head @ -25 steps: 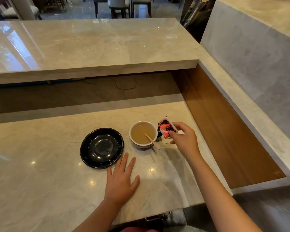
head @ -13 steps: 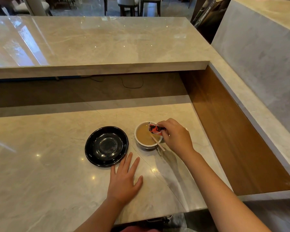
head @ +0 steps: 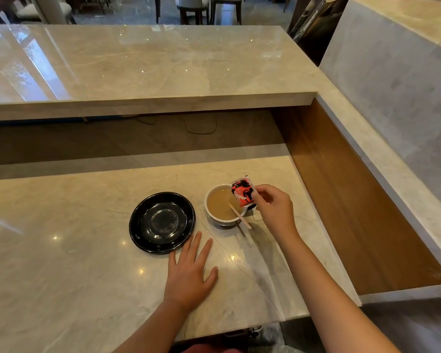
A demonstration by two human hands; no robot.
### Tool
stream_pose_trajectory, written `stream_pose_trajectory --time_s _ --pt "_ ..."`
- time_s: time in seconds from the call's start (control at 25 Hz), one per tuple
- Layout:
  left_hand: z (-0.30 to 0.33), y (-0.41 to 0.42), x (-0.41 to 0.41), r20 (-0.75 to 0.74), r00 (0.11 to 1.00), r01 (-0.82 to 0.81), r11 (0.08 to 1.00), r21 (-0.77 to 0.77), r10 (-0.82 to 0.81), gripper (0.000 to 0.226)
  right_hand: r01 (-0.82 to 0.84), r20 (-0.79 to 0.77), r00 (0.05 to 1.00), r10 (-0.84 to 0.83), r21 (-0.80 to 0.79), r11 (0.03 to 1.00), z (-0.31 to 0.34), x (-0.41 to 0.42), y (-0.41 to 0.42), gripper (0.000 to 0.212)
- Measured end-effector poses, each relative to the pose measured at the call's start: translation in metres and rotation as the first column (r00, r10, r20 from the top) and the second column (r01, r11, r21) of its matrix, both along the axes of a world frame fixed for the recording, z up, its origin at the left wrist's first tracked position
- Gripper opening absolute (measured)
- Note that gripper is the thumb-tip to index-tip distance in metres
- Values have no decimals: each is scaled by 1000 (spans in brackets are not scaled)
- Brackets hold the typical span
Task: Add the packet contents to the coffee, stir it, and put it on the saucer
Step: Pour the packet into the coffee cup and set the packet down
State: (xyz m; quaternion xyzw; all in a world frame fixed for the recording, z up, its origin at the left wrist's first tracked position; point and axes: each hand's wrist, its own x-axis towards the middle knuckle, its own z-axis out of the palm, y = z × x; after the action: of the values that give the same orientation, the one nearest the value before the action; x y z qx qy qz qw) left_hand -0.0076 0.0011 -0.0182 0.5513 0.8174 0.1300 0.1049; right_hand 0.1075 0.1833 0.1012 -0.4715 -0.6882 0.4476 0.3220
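Observation:
A white cup [head: 215,218] of light brown coffee stands on the marble counter, with a wooden stirrer [head: 239,219] leaning in it over the near right rim. My right hand [head: 274,211] pinches a red, black and white packet [head: 243,191] by its lower corner, held upright over the cup's right rim. The empty black saucer [head: 162,222] lies just left of the cup. My left hand [head: 190,273] rests flat on the counter, fingers spread, just in front of the saucer.
A raised marble bar top [head: 148,64] runs across the back, with a dark recess and cables beneath it. A wooden side panel [head: 341,189] and a marble ledge close off the right. Chairs stand far behind the bar.
The packet went from beside the cup to over the coffee, tipped flat half a second ago, and now stands upright above the rim. My left hand has stayed flat.

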Motion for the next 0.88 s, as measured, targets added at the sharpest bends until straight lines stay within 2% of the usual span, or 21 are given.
stream_pose_trajectory --time_s 0.08,0.24,0.36,0.48,0.6,0.72,0.88 --pt "0 0 0 1 1000 0 1000 1 0 63 45 -128 990 -62 -136 990 -1 7 -3 12" --pt "0 -2 -1 -3 1000 8 1000 7 -8 64 85 -358 904 -233 -384 920 -2 20 -9 15" --pt "2 -1 0 -4 1000 12 1000 7 -12 64 54 -429 863 -267 -447 893 -3 33 -11 16" --pt "3 -1 -1 -22 1000 19 1000 -7 -19 65 61 -444 853 -273 -436 898 -7 55 -7 17" --pt "3 -2 -1 -27 999 20 1000 -3 -20 64 157 -323 895 -306 -415 896 -15 90 1 20" --pt "3 -1 -1 -26 999 18 1000 -14 -19 64 224 9 972 -236 -363 905 -27 123 8 16" --pt "4 0 -1 -50 999 14 998 -58 -17 66 252 305 939 -156 -304 919 -51 139 15 16"
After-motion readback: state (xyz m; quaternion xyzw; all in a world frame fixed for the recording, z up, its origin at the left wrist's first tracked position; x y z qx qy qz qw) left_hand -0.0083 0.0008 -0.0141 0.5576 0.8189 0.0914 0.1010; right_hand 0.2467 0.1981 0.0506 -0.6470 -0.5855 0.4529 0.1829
